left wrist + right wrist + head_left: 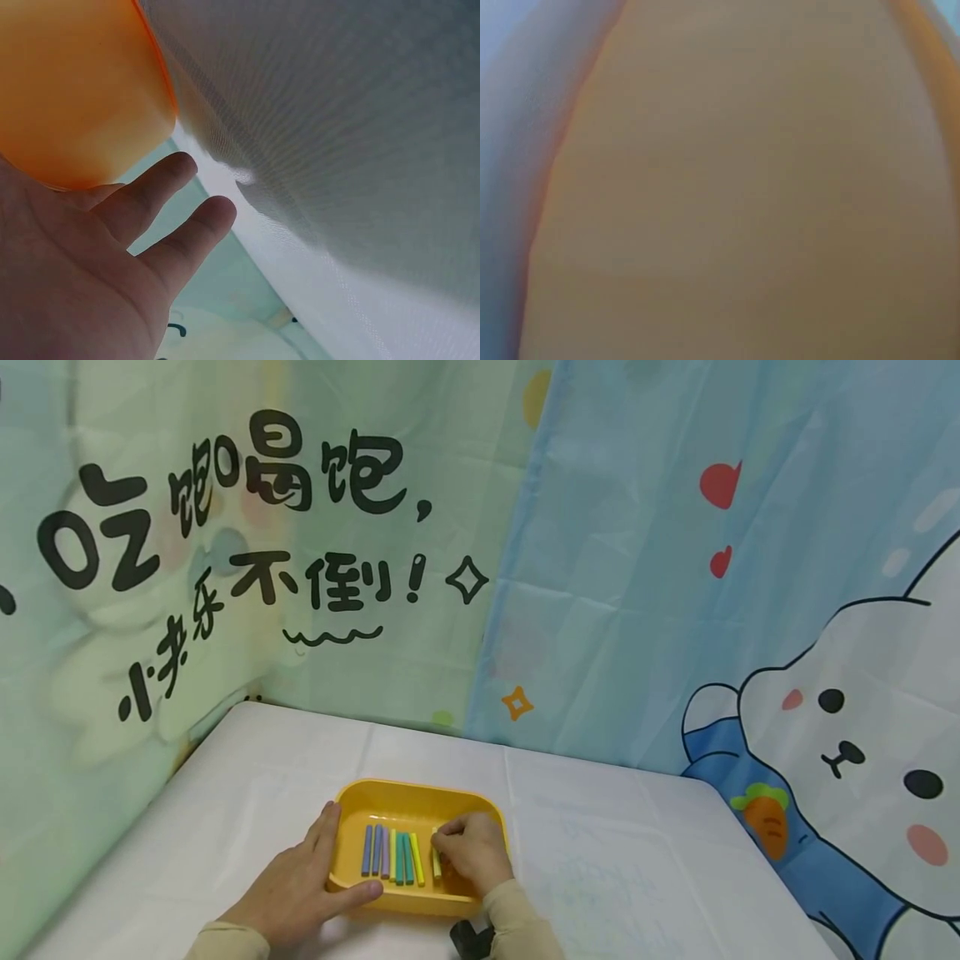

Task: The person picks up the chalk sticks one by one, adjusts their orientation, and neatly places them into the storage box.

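Note:
A yellow tray (420,902) sits on the white-covered table. Inside it, toward the left, several chalk-like sticks (386,853) in purple, teal and yellow lie side by side. My right hand (474,850) reaches into the tray's right part and pinches a yellow chalk stick (436,853), apart from the row. Against the tray's left side rests my left hand (296,877), its thumb at the near rim. In the left wrist view, the fingers of that hand (82,262) look extended beside the tray's orange wall (90,90). The right wrist view shows only a blurred yellowish surface.
White cloth covers the table (637,860). Printed curtains (600,568) with lettering and a cartoon animal hang behind and beside it. A small black object (471,939) shows by the right sleeve (521,922), close to the tray's front edge.

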Tool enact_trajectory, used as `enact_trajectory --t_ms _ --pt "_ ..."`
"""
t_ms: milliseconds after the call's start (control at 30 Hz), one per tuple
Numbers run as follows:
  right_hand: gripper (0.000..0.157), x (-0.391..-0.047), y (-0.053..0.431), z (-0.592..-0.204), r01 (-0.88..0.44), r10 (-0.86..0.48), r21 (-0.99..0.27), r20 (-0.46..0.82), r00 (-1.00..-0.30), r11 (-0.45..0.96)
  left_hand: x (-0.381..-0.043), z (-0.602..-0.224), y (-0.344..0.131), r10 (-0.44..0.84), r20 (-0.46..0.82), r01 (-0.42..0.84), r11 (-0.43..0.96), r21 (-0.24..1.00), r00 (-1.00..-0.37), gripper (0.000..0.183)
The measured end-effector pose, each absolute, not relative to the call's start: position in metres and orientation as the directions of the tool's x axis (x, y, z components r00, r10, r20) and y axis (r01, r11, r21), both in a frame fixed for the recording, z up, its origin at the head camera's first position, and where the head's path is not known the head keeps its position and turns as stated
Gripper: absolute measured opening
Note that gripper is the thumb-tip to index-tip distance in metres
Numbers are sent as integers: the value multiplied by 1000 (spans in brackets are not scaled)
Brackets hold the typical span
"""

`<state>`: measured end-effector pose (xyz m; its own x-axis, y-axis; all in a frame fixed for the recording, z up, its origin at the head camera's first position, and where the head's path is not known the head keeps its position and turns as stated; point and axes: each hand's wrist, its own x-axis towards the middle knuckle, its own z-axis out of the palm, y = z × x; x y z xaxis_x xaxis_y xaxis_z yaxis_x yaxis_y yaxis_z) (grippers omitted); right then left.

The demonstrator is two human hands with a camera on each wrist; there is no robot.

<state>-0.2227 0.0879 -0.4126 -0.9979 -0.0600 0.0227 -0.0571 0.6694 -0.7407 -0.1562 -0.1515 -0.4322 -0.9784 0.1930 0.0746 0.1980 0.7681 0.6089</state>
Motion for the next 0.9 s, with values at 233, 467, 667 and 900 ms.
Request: enact_trajectory --t_ms 233,467,667,900 --pt "7 -223 81 -411 -77 -76 -671 30 -997 738 -156 -430 -151 192 69 193 767 612 -979 123" --pt "9 -222 74 -411 -45 -67 -654 -9 -998 755 -156 -430 -151 190 75 196 768 610 -979 123" --pt "9 -221 73 -413 -57 -81 -678 -3 -997 733 -156 -429 -151 189 58 184 763 619 -980 124" --pt "23 -223 77 -410 -172 -132 -743 114 -985 647 -156 -430 -150 190 78 198 770 607 -979 123"
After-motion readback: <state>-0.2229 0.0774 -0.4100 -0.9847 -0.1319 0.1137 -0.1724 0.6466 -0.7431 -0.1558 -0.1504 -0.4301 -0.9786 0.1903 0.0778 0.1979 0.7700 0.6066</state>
